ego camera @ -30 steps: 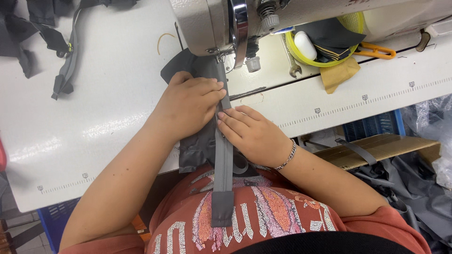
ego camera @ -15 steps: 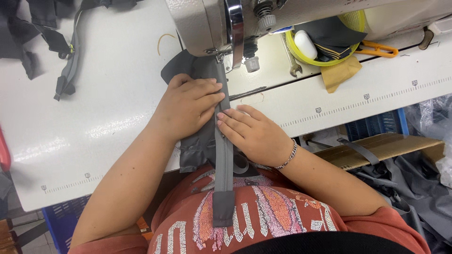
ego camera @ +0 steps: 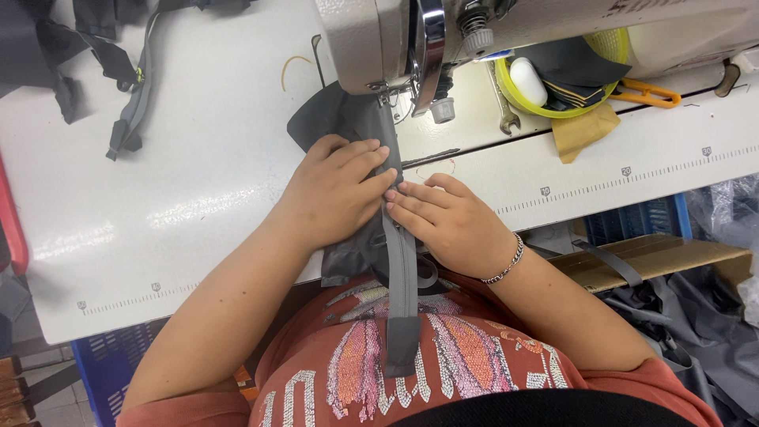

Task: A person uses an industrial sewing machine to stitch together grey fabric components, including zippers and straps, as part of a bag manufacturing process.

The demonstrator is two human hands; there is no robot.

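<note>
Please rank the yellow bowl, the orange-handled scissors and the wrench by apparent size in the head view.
1. yellow bowl, clearly largest, partly hidden by the machine.
2. wrench and orange-handled scissors look alike; the scissors are partly hidden, so unranked.

We are counting two hands on the work, the left hand (ego camera: 336, 190) and the right hand (ego camera: 447, 221), one grey zipper strip (ego camera: 402, 292), and one grey fabric piece (ego camera: 348, 122). We are also seeing one sewing machine (ego camera: 379, 39), one yellow bowl (ego camera: 553, 103), one wrench (ego camera: 502, 99), one bracelet (ego camera: 510, 261) and one orange-handled scissors (ego camera: 644, 93).
</note>
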